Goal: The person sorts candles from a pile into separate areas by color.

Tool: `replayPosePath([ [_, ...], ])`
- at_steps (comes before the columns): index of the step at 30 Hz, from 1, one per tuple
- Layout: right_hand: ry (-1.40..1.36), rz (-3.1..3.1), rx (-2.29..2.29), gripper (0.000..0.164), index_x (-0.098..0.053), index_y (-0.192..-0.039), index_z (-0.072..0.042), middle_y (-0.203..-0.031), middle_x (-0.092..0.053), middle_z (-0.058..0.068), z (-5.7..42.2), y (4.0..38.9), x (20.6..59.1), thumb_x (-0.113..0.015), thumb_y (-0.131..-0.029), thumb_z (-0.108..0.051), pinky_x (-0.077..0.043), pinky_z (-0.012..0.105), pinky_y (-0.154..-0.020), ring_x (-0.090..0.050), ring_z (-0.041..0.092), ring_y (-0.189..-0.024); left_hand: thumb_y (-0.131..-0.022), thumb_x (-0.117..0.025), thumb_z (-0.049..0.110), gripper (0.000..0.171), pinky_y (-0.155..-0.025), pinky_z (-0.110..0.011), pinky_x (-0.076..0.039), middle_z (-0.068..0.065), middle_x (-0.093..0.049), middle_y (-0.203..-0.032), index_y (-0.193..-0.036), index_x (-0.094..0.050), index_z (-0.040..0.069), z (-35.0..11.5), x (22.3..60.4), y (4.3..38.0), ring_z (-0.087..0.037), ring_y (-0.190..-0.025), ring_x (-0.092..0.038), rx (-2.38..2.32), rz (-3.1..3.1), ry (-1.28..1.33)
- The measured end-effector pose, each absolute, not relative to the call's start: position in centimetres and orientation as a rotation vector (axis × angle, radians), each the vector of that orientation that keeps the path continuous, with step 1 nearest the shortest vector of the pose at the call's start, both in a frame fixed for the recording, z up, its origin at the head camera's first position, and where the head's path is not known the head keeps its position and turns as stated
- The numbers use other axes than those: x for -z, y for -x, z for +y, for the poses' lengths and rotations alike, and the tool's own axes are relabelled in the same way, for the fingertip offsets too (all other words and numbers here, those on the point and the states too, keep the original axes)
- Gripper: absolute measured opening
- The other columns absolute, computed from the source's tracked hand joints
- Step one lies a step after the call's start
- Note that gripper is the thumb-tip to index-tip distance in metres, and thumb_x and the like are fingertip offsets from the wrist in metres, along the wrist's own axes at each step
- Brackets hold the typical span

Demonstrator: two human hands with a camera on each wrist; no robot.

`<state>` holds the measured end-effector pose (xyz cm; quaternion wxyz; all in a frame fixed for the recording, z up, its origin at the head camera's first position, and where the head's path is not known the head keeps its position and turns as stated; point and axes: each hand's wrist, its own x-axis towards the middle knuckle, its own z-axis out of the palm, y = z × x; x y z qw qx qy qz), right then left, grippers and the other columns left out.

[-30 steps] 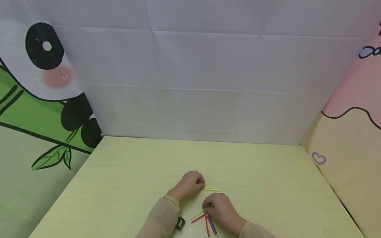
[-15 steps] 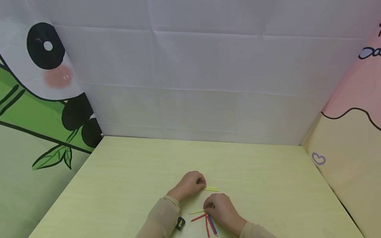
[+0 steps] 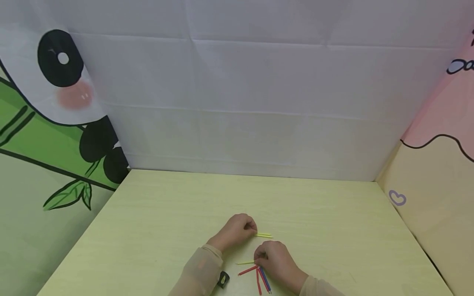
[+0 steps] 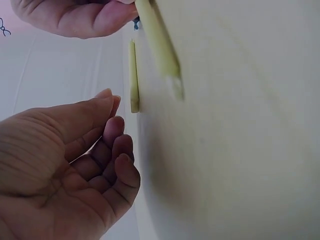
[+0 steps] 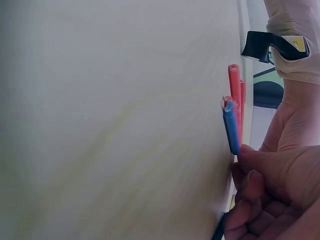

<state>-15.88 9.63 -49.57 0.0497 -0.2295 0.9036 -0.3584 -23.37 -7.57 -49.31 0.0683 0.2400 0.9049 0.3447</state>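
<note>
In the head view my left hand [image 3: 238, 228] is over the near ends of two thin yellow sticks [image 3: 264, 235] that lie side by side on the table. Its thumb and forefinger tips meet in the left wrist view, with one yellow stick [image 4: 133, 77] beyond them and nothing visible between them. My right hand [image 3: 274, 257] pinches another yellow stick [image 3: 244, 263] by one end; its free end [image 4: 172, 75], pointing left in the head view, has a narrow pale tip. Under the right hand, red sticks [image 3: 258, 281] and a blue stick [image 5: 230, 127] fan out.
A small black device [image 3: 223, 279] sits by the left sleeve [image 3: 201, 267]. The pale yellow table [image 3: 166, 205] meets a white sheet [image 3: 259, 135] at the back. Cartoon-printed panels [image 3: 437, 197] stand at the sides.
The yellow stick in my right hand has swung from slanting down-left to nearly level. A red stick's outer end has shifted slightly upward. My left hand has barely moved.
</note>
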Motion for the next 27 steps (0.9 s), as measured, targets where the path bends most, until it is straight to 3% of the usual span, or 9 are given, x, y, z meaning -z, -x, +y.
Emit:
replayPosePath([
  [27, 0.692, 2.802, 1.158, 0.011, -0.073, -0.075, -0.017, -0.077, -0.067, -0.013, 11.1, 16.1, 49.0, -0.077, -0.080, -0.008, -0.047, 0.026, -0.068, -0.056, 0.001, -0.073, -0.088, -0.072, 0.012, 0.004, -0.068, -0.022, -0.046, 0.010, -0.061, -0.080, -0.084, -0.070, 0.013, -7.5, 48.4, 21.9, -0.002, -0.072, -0.054, -1.185, 2.587, -0.691],
])
